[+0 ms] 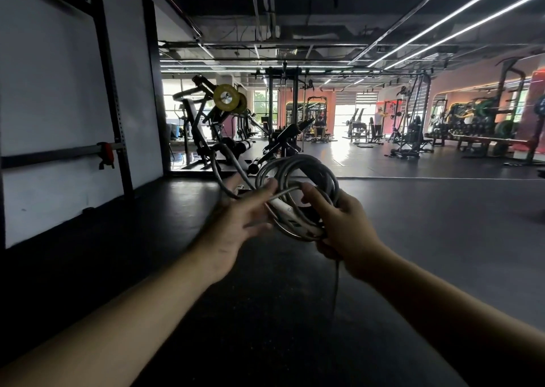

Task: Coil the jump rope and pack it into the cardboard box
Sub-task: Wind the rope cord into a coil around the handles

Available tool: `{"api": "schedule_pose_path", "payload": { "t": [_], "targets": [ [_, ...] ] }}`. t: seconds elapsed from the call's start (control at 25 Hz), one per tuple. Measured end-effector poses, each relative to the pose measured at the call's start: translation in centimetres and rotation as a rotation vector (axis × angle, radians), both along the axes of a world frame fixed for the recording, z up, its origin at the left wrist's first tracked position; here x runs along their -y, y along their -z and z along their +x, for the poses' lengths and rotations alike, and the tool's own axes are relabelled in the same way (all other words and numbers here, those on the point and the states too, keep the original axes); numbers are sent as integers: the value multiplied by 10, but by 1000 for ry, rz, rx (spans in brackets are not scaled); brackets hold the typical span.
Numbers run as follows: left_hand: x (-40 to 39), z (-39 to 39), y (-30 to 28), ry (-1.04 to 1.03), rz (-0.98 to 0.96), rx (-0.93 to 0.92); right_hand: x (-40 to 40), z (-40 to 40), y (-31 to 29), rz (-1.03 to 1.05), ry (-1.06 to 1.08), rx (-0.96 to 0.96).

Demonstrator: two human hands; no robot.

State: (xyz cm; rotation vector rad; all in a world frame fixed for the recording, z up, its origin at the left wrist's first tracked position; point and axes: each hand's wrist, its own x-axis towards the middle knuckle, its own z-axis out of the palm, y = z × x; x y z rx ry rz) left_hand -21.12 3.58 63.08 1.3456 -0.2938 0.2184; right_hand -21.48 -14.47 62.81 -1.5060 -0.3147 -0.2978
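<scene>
Your right hand [348, 227] grips the coiled jump rope [298, 192] by its white handle [290, 214]; your left hand [236, 224] pinches a strand beside it.

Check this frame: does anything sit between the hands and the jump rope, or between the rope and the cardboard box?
Nothing separates them: the right hand grips the coiled jump rope and the left hand touches a loose strand. No cardboard box is in view, so the path to it cannot be judged.
</scene>
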Motion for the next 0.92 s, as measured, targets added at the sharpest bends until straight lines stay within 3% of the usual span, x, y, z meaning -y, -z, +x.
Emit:
{"api": "schedule_pose_path", "payload": {
  "t": [0.08,0.24,0.36,0.48,0.56,0.64,0.68,0.8,0.92],
  "targets": [
    [-31,0,-10,-134,-17,104,18,2,-10,-216,-11,1],
    [-38,-2,-17,-167,387,374,28,4,-32,-602,59,126],
    [-13,-6,-7,-319,484,504,24,1,-44,-676,44,138],
    [-11,-4,5,-687,367,730,28,1,-53,-666,61,152],
    [-3,-13,26,-779,123,419,31,1,-56,-653,87,172],
    [16,-30,45,-559,-5,39,33,1,-57,-627,74,165],
    [23,-32,45,-466,4,9,31,1,-57,-629,62,159],
    [28,-19,8,-327,2,150,26,3,-55,-685,39,156],
    [27,-6,-28,-192,246,223,23,-1,-62,-716,18,199]
  ]
}}
